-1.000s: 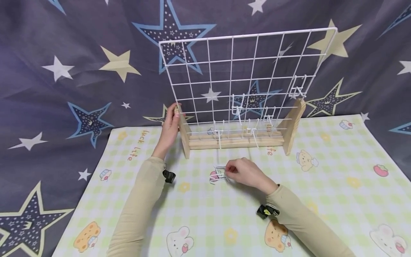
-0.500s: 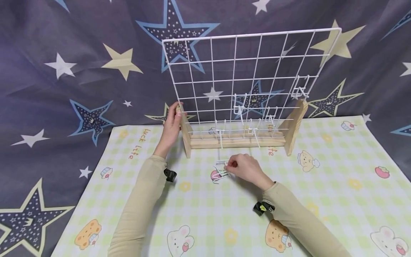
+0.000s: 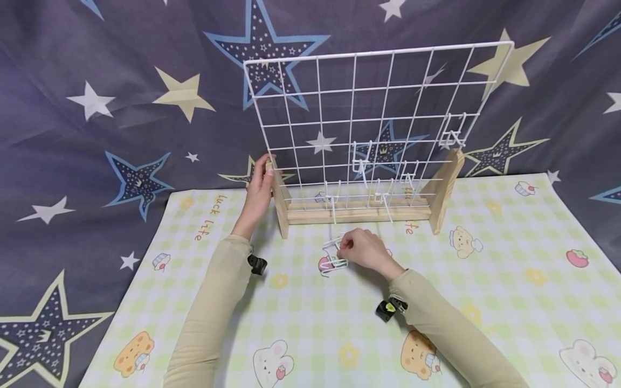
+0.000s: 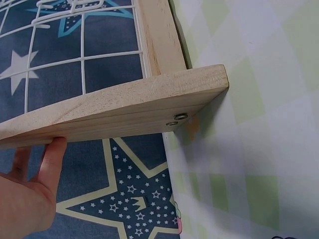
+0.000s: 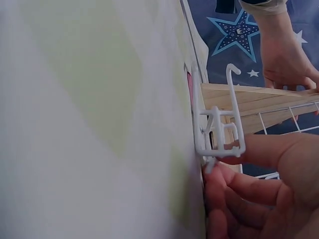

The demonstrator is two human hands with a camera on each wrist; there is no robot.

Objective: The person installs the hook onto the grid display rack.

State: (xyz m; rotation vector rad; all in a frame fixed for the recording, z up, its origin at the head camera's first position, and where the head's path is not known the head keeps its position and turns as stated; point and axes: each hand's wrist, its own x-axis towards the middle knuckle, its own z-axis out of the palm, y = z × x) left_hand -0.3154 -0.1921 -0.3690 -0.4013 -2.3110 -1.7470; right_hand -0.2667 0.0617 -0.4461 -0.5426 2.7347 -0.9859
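A white wire grid rack (image 3: 335, 119) stands on wooden feet at the back of the table. With its fingers round the upper end, my left hand (image 3: 257, 196) grips the rack's left wooden side piece (image 3: 280, 210); the left wrist view shows fingertips on that side piece (image 4: 114, 107). In front of the rack, low over the cloth, my right hand (image 3: 367, 250) pinches a white wire hook (image 3: 339, 264) between thumb and fingers. In the right wrist view this hook (image 5: 238, 117) has its bent ends upward.
Several white hooks hang on the grid, among them a middle hook (image 3: 361, 164) and a right-hand hook (image 3: 452, 137). The checked tablecloth (image 3: 310, 323) carries printed animals. A dark star-patterned curtain (image 3: 53, 161) hangs behind.
My right hand has moved slightly away from me, toward the rack, and the hook in its fingers has turned. The left hand has kept its grip on the side piece.
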